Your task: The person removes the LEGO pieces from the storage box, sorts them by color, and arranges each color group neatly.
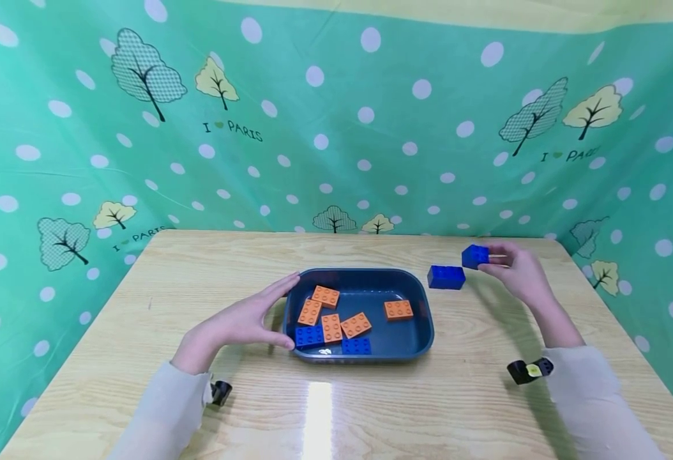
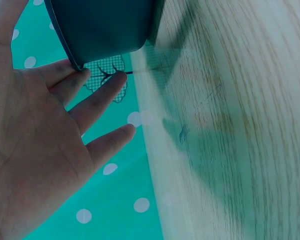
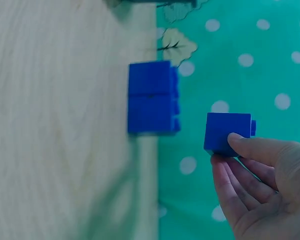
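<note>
A dark blue tray (image 1: 362,271) with orange and blue toy bricks inside sits mid-table. My left hand (image 1: 244,324) is at its left end, fingers spread and fairly straight; in the left wrist view the fingertips meet the tray's (image 2: 105,30) rim. My right hand (image 1: 517,273) pinches a blue toy brick (image 1: 475,257) between thumb and fingers, raised above the table's far right part. Left of it stands a blue block (image 1: 446,278) close to the tray's right end. A seam across this block (image 3: 150,100) shows in the right wrist view.
In the tray lie several orange bricks (image 1: 356,325), mostly in its left half, and two blue bricks (image 1: 310,337) along the near wall. A green dotted curtain (image 1: 336,160) rises behind the wooden table (image 1: 428,409) and at its sides.
</note>
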`<control>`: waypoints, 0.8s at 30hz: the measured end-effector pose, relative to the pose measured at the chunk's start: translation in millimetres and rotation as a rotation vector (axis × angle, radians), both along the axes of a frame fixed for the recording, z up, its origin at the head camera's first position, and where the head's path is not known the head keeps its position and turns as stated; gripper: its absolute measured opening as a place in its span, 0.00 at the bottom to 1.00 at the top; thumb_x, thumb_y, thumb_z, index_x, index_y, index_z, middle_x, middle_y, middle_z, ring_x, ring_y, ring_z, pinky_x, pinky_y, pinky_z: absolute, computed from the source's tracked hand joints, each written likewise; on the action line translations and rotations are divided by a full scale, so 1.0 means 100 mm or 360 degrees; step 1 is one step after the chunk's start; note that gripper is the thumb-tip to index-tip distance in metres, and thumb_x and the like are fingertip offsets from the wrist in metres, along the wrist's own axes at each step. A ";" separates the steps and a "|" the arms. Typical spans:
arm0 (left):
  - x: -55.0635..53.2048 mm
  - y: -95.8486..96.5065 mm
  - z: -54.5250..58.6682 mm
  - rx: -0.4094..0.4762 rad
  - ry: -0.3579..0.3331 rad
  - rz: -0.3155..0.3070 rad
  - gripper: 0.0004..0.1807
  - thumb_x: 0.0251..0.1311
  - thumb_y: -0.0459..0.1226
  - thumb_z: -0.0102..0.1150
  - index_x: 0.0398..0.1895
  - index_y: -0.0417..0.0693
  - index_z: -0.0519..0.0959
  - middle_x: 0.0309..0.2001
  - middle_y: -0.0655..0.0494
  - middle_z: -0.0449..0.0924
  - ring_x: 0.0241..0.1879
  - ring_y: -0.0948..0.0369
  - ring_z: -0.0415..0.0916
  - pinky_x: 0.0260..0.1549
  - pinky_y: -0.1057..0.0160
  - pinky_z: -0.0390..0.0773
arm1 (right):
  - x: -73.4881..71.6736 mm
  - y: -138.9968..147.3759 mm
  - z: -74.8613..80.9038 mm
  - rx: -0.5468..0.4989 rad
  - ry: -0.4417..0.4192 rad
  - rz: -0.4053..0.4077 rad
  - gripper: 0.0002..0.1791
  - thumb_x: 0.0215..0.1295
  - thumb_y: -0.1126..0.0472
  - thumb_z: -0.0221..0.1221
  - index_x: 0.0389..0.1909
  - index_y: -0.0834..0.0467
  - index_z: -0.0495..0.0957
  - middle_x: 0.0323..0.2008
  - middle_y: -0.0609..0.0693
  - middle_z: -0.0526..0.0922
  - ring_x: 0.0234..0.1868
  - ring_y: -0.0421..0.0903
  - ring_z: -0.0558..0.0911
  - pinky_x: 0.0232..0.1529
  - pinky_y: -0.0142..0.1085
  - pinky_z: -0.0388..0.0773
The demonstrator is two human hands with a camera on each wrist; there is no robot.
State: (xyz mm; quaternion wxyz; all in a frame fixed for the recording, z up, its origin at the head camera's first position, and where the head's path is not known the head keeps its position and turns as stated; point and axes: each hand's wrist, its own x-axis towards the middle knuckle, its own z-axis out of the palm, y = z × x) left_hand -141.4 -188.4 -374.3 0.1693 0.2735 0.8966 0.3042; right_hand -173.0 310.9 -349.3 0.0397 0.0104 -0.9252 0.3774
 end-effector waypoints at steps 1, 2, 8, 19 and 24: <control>0.00 0.00 0.00 0.0001 0.0000 -0.0001 0.66 0.46 0.58 0.75 0.82 0.53 0.43 0.82 0.49 0.39 0.78 0.40 0.48 0.71 0.35 0.60 | -0.01 0.03 -0.03 0.0008 -0.0010 -0.0007 0.26 0.68 0.62 0.62 0.63 0.70 0.71 0.59 0.73 0.77 0.57 0.68 0.79 0.37 0.12 0.71; 0.00 0.00 0.00 0.0002 0.0000 0.0000 0.66 0.46 0.58 0.75 0.82 0.53 0.43 0.82 0.49 0.39 0.78 0.40 0.48 0.70 0.34 0.60 | -0.01 0.05 -0.06 0.0023 -0.0025 -0.0020 0.26 0.68 0.62 0.62 0.63 0.70 0.71 0.59 0.73 0.77 0.57 0.68 0.79 0.37 0.13 0.72; 0.00 0.01 0.01 -0.0001 0.0003 0.0003 0.66 0.46 0.58 0.75 0.82 0.52 0.43 0.82 0.48 0.39 0.77 0.39 0.49 0.70 0.33 0.61 | -0.03 0.16 -0.23 0.0059 -0.0124 -0.0003 0.26 0.68 0.65 0.61 0.64 0.70 0.70 0.60 0.73 0.76 0.58 0.68 0.79 0.46 0.33 0.85; 0.02 0.01 0.03 -0.0015 -0.0013 0.0015 0.66 0.46 0.57 0.75 0.82 0.54 0.43 0.82 0.50 0.39 0.78 0.41 0.48 0.71 0.35 0.60 | -0.05 0.17 -0.40 0.0052 -0.0245 0.0065 0.25 0.67 0.66 0.61 0.63 0.70 0.71 0.60 0.75 0.75 0.58 0.69 0.79 0.44 0.31 0.82; 0.02 0.02 0.03 -0.0020 -0.0023 0.0024 0.66 0.45 0.57 0.75 0.82 0.54 0.43 0.82 0.51 0.39 0.78 0.42 0.47 0.71 0.36 0.59 | -0.06 0.14 -0.44 0.0060 -0.0246 0.0085 0.25 0.66 0.66 0.61 0.63 0.71 0.71 0.59 0.75 0.75 0.58 0.69 0.79 0.46 0.34 0.82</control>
